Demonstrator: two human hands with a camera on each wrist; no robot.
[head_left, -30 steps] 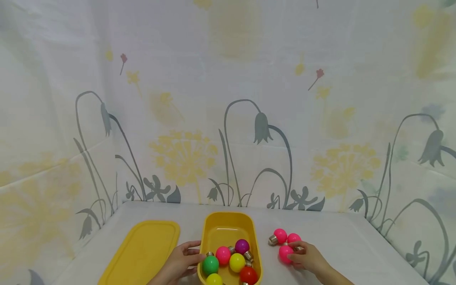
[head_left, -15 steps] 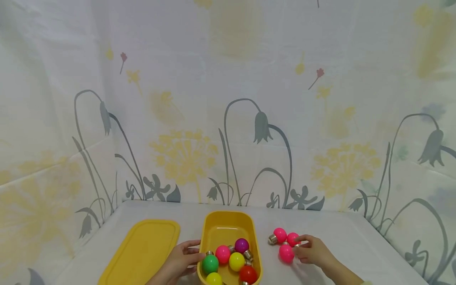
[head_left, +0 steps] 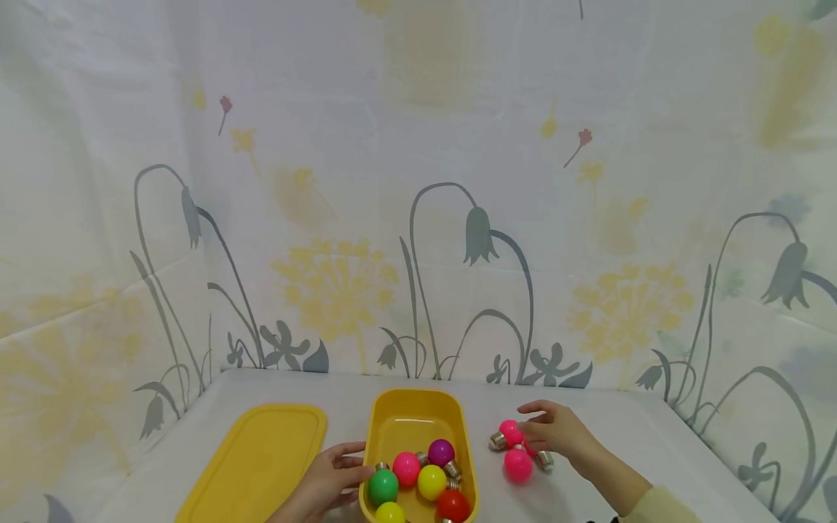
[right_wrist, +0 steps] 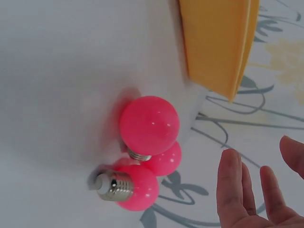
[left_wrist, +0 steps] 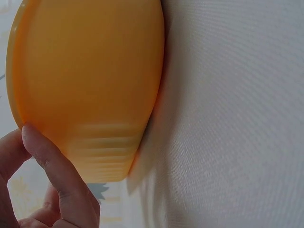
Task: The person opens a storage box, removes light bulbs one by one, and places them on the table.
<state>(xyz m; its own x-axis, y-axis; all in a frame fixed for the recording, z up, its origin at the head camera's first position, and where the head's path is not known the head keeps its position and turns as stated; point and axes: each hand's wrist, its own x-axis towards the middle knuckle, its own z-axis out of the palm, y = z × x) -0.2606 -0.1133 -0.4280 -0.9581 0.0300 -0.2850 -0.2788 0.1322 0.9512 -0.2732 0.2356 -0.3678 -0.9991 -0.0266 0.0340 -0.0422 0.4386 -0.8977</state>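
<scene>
A yellow tub stands on the white table and holds several coloured bulbs: green, pink, yellow, purple and red. My left hand holds the tub's left wall, fingers on its rim. To the tub's right lie three pink bulbs with metal screw bases. My right hand hovers just above them, fingers spread and straight, holding nothing.
A flat yellow lid lies on the table left of the tub. Flower-printed cloth hangs as walls behind and on both sides. The table runs on to the right of the pink bulbs.
My right hand let go of the nearest pink bulb, lifted and moved back over the cluster with fingers spread. The left hand has stayed on the tub.
</scene>
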